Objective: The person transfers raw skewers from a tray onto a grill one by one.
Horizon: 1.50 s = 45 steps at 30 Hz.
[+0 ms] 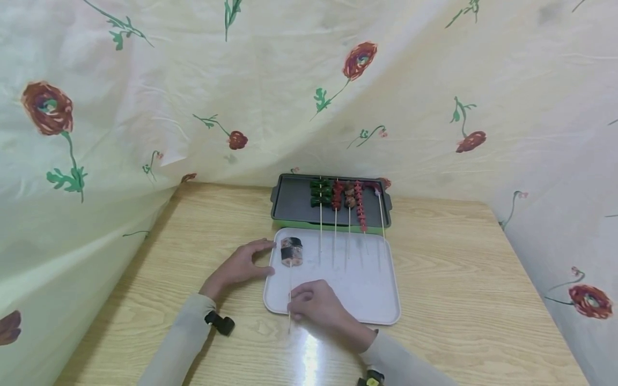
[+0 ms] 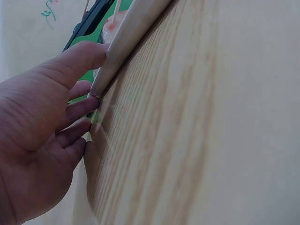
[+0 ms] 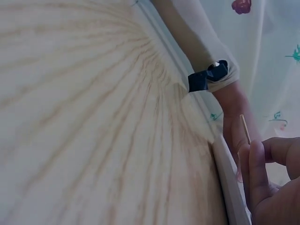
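A skewer with a dark-banded, pinkish sushi-roll-like piece (image 1: 292,252) lies over the left side of a white tray (image 1: 338,300). My right hand (image 1: 318,305) pinches its thin stick; the stick's tail end (image 3: 244,129) sticks out past the fingertips in the right wrist view. At the tray's left edge my left hand (image 1: 246,262) rests with thumb and fingers spread apart, touching the rim. The left wrist view shows that hand (image 2: 42,117) against the tray's side (image 2: 126,44), its fingers loosely bent.
Behind the tray stands a dark grill pan (image 1: 294,195) with a green base. Across it lie several skewers: green pepper pieces (image 1: 321,193), red pieces (image 1: 337,195), brown chunks (image 1: 350,197), pink slices (image 1: 360,206) and a dark red curled piece (image 1: 373,185). A floral cloth (image 1: 289,80) hangs around the wooden table (image 1: 458,279).
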Each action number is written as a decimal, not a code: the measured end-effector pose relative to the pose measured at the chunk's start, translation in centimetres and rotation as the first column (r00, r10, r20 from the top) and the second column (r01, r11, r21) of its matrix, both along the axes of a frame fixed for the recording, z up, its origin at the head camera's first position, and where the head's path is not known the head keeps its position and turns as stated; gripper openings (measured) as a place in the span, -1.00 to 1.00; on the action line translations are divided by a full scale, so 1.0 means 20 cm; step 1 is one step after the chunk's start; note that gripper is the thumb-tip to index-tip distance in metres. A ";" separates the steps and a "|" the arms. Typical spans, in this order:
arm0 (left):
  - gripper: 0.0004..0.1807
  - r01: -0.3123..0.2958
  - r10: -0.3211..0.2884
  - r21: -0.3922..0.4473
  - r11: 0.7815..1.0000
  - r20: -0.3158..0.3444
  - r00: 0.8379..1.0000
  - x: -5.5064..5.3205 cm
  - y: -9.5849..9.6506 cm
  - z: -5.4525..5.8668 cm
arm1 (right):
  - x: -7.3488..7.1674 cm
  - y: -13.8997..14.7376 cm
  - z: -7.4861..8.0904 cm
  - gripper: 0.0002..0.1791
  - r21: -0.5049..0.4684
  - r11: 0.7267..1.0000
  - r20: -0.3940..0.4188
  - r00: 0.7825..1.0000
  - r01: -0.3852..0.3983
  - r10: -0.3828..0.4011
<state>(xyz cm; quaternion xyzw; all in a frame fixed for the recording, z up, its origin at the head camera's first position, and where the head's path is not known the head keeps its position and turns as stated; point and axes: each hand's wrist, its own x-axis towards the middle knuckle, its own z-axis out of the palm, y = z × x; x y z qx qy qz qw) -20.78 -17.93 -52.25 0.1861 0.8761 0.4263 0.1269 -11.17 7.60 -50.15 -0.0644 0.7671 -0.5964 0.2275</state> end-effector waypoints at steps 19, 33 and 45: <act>-0.21 0.007 -0.007 -0.004 1.000 -0.002 1.000 -0.01 0.00 -0.01 | 0.09 0.07 0.09 -0.68 -0.006 0.999 -0.060 0.997 -0.052 0.051; -0.21 0.022 -0.022 -0.006 1.000 -0.004 1.000 -0.02 -0.01 -0.01 | 0.09 0.10 0.24 -0.64 -0.038 0.995 -0.120 0.989 -0.093 0.087; -0.20 0.016 -0.016 -0.014 1.000 -0.002 1.000 -0.02 -0.01 -0.01 | -0.07 0.11 0.36 -0.63 -0.064 0.997 -0.105 0.994 -0.039 0.032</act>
